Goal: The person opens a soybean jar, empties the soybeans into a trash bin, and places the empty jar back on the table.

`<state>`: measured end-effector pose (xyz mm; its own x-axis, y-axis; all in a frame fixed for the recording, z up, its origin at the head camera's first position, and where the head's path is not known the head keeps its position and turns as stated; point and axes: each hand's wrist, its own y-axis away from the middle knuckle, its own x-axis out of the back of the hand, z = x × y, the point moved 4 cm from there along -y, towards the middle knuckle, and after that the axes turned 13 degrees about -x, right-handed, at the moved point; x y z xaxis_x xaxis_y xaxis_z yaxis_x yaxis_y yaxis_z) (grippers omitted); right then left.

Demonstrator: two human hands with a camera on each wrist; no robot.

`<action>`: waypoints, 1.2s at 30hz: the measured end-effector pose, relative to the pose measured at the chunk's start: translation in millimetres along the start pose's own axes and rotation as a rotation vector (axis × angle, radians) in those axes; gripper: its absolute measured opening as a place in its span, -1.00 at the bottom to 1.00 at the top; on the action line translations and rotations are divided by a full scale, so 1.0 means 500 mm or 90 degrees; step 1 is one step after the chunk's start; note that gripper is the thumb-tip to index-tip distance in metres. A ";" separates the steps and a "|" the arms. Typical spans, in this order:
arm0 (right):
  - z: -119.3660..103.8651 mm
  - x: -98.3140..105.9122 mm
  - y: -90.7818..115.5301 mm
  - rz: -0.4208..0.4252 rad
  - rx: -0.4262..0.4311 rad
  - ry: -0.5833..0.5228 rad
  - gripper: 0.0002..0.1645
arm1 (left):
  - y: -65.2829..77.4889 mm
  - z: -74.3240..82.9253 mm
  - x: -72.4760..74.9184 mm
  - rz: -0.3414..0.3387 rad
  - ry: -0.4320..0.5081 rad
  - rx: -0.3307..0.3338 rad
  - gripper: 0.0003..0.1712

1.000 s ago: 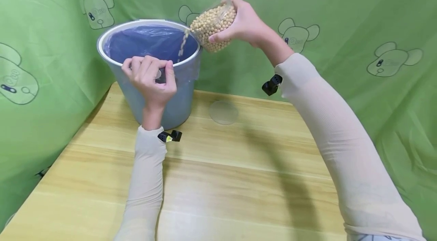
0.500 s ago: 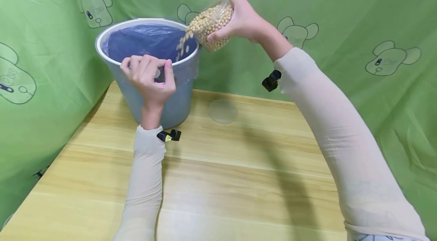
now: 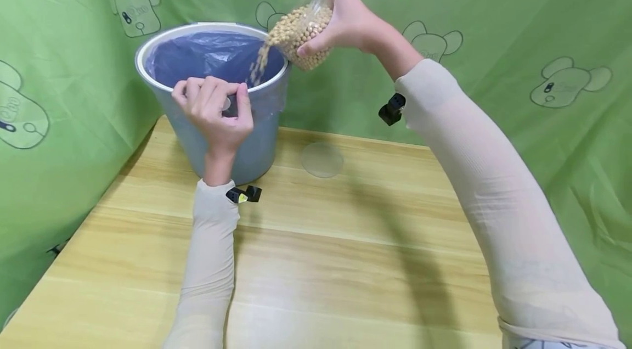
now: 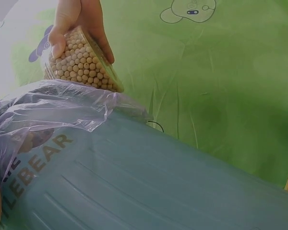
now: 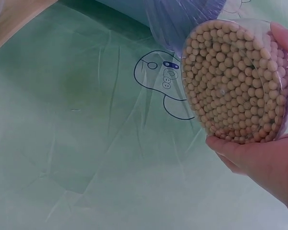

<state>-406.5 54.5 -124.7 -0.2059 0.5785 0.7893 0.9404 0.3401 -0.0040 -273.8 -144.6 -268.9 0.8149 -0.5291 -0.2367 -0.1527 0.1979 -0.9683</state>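
Observation:
A blue-grey trash bin [image 3: 264,135] with a bag liner [image 3: 182,58] stands at the table's back left. My left hand [image 3: 212,110] grips its near rim, fingers over the edge and thumb beside them. My right hand [image 3: 353,22] holds a clear plastic jar [image 3: 308,44] of soybeans, tipped leftward against the bin's right rim. From its mouth a stream of soybeans [image 3: 259,66] falls into the bin. The jar [image 5: 235,81] still looks largely full from its bottom in the right wrist view. How many beans lie inside the bin is hidden.
A clear round disc [image 3: 322,160], like a lid, lies on the wooden table [image 3: 306,261] right of the bin. Green printed cloth [image 3: 494,3] hangs behind and at both sides. Each sleeve cuff carries a small black camera [image 3: 392,109].
The right hand has tilted the jar further, its base rising slightly. The bean stream has grown thicker, and the bean level in the jar has dropped a little. The left hand keeps its grip.

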 end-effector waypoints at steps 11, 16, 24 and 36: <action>-0.014 0.001 -0.002 -0.005 -0.005 0.033 0.34 | 0.001 0.002 -0.002 -0.004 -0.007 -0.001 -0.63; -0.013 0.005 -0.002 0.000 -0.014 0.065 0.39 | 0.001 0.004 -0.005 -0.006 -0.006 -0.003 -0.64; -0.020 0.008 -0.003 0.020 -0.021 0.131 0.55 | 0.000 0.001 -0.004 -0.001 -0.006 -0.004 -0.64; -0.046 0.000 0.004 0.017 -0.016 0.193 0.57 | 0.000 0.001 0.001 0.000 -0.009 -0.002 -0.65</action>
<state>-398.5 38.0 -110.5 -0.0953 0.3385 0.9361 0.9515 0.3074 -0.0143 -273.3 -144.4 -269.1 0.8224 -0.5177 -0.2360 -0.1546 0.1959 -0.9684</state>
